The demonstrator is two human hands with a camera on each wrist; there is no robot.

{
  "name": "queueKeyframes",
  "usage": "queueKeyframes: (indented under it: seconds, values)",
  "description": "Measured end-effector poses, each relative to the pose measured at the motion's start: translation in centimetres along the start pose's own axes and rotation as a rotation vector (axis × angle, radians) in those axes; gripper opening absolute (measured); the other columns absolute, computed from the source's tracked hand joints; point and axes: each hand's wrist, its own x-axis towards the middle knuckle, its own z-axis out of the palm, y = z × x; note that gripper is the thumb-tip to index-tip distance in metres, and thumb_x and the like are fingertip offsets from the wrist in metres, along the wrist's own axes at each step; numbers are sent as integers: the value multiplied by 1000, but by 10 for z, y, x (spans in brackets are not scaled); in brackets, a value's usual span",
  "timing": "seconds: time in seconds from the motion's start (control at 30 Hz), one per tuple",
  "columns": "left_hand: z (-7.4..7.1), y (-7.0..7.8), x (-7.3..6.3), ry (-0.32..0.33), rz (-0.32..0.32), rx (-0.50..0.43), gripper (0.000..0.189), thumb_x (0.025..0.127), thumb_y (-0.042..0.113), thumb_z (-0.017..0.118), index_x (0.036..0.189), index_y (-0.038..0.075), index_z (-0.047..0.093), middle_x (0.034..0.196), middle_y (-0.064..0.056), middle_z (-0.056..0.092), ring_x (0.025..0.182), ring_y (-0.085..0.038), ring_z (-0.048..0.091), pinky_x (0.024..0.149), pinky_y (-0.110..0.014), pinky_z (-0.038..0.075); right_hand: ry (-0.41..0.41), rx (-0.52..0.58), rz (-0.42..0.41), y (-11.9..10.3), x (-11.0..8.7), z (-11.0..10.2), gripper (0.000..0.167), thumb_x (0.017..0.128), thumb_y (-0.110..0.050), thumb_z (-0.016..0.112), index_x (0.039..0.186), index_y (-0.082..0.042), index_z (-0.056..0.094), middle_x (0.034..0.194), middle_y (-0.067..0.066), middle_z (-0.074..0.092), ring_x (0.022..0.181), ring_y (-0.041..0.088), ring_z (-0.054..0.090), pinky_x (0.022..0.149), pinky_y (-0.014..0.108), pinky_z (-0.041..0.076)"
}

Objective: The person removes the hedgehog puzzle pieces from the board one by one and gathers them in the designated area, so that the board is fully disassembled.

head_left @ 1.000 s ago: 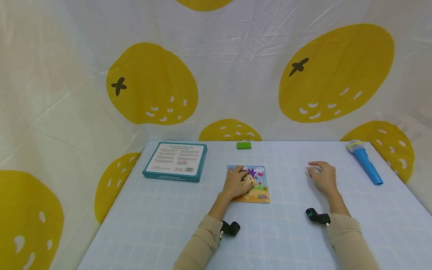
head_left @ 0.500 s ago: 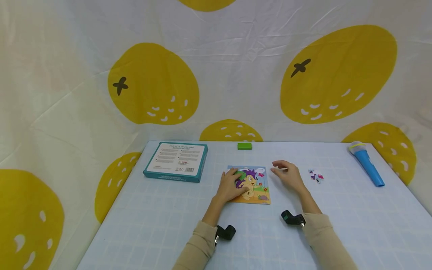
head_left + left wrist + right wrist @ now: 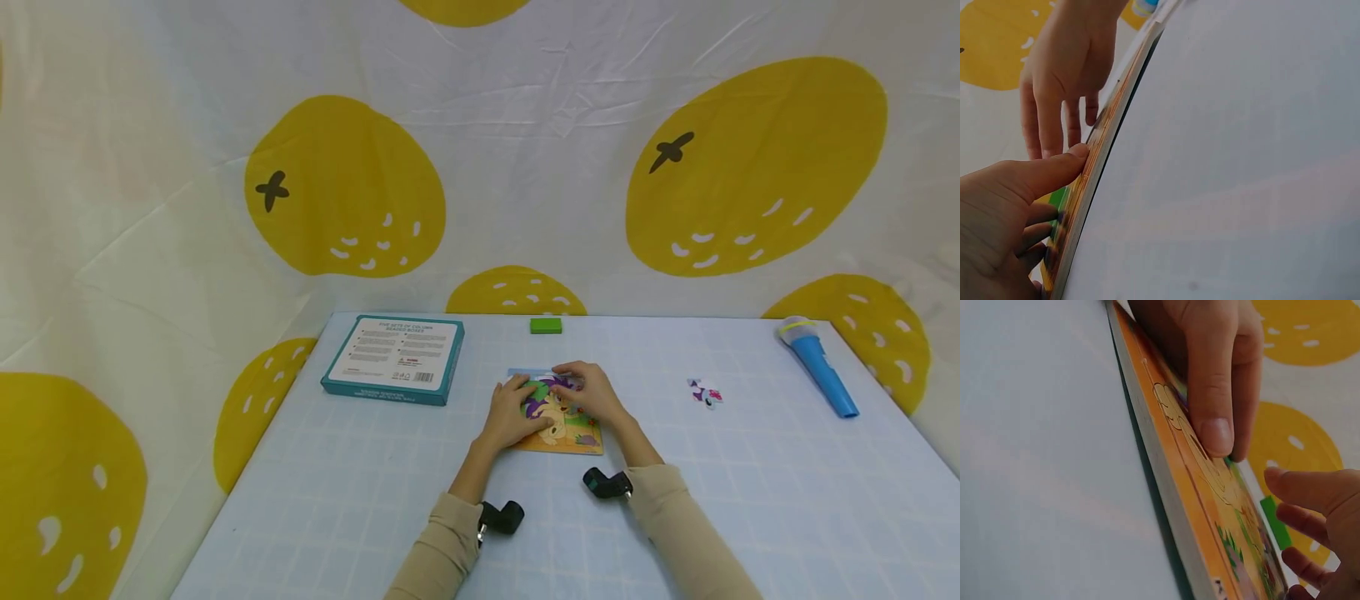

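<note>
A square picture puzzle with a purple-haired cartoon animal lies flat on the cloth, its orange lower edge toward me. My left hand rests on its left part, thumb and fingers extended over the picture; in the right wrist view the left thumb lies on the board. Over the upper right part is my right hand, fingers pointing down; in the right wrist view thumb and fingers stand apart with nothing seen between them. Whether the right fingertips touch the board is unclear. The covered part of the picture is hidden.
A small puzzle piece, white with purple and pink, lies to the right. At the far right is a blue toy microphone. A teal-edged box sits at the left back, and a green block stands near the back edge.
My right hand has moved left from the small piece, which it uncovered, over to the puzzle's upper right. My left hand shifted slightly left, staying on the puzzle.
</note>
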Motion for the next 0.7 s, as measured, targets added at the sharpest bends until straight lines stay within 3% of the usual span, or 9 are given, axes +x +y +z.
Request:
queueKeyframes:
  seconds: [0.2,0.4,0.7]
  values:
    - [0,1,1,5,6,5,68,75,39,76,125,-3,57,135,-17,49,128,-33,42,108,-60,23,-21,-116,-22,-1,4,4,33,79,-14,74,108,1,68,108,17,66,102,39,54,88,65,34]
    - [0,2,1,6,6,21,70,75,39,77,126,-4,56,134,-17,49,128,-33,42,107,-59,23,-87,-204,27,-2,8,3,35,82,-21,72,111,-3,68,110,17,62,100,39,50,82,60,35]
    - [-2,4,1,-5,-6,25,71,76,40,76,128,-4,55,136,-17,49,129,-32,41,108,-58,23,-207,-228,68,-4,13,-3,38,84,-26,71,115,-4,66,113,19,58,106,42,47,86,60,33]
